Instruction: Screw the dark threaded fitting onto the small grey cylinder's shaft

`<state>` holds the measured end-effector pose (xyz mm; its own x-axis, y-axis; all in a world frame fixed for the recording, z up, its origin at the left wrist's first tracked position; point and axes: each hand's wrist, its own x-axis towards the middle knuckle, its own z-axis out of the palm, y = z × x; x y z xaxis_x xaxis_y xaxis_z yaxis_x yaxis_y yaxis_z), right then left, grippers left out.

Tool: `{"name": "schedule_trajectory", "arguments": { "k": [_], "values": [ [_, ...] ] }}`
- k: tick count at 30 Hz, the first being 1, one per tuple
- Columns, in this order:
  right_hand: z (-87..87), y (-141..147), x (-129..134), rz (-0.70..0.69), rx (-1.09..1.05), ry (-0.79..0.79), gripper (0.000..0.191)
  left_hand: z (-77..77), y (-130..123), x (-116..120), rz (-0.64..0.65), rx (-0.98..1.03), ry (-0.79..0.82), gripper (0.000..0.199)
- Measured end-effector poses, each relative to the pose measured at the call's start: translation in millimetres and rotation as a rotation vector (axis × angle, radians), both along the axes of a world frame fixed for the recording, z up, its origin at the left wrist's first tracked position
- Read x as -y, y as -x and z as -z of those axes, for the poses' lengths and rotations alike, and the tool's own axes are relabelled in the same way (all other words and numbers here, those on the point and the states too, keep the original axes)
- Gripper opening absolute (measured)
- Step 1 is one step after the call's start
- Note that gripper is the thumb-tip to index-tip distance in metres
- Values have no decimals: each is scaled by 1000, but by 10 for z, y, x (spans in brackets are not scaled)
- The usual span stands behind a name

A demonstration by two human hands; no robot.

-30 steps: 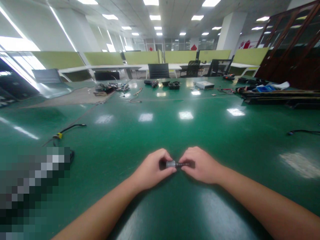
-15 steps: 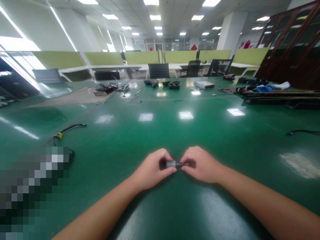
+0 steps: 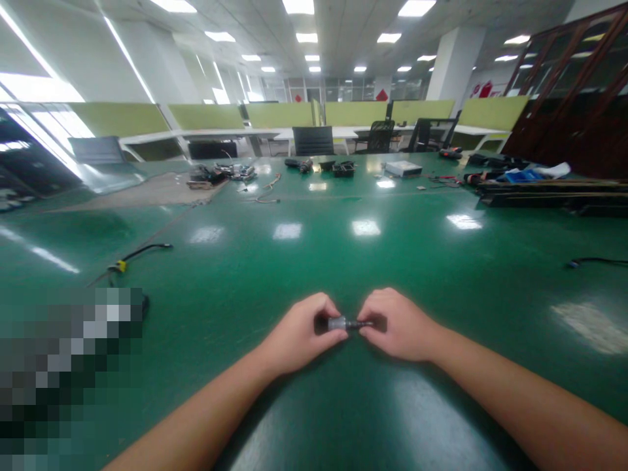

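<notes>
A small grey cylinder [image 3: 337, 323] with a thin dark shaft [image 3: 354, 324] lies level between my two hands, low over the green tabletop. Thumb and fingers of my left hand [image 3: 300, 332] close around the cylinder from the left. From the right, my right hand [image 3: 401, 326] pinches the far end of the dark shaft between thumb and fingertips. A short stretch of shaft shows between the hands. The shaft's tip is partly covered by my right fingers, and what kind of part this is cannot be made out.
A black cable with a yellow tag [image 3: 120, 265] lies left, beside a pixelated dark object [image 3: 73, 353]. Another cable [image 3: 596, 261] is at right. Loose parts [image 3: 226, 171], a white box [image 3: 402, 169] and stacked black bars [image 3: 544, 193] occupy the table's far side.
My right hand has shifted slightly right, so a bit more of the dark shaft shows between the hands. My left hand keeps the same hold. The view has moved very slightly.
</notes>
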<state>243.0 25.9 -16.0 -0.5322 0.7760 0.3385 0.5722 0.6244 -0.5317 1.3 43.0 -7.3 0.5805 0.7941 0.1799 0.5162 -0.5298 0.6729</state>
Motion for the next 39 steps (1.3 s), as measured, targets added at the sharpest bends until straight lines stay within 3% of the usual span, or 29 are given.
{"name": "schedule_trajectory", "arguments": {
  "k": [39],
  "values": [
    [-30, -151, -35, -13, 42, 15, 8, -29, 4, 8, -2, 1, 12, 21]
  ]
}}
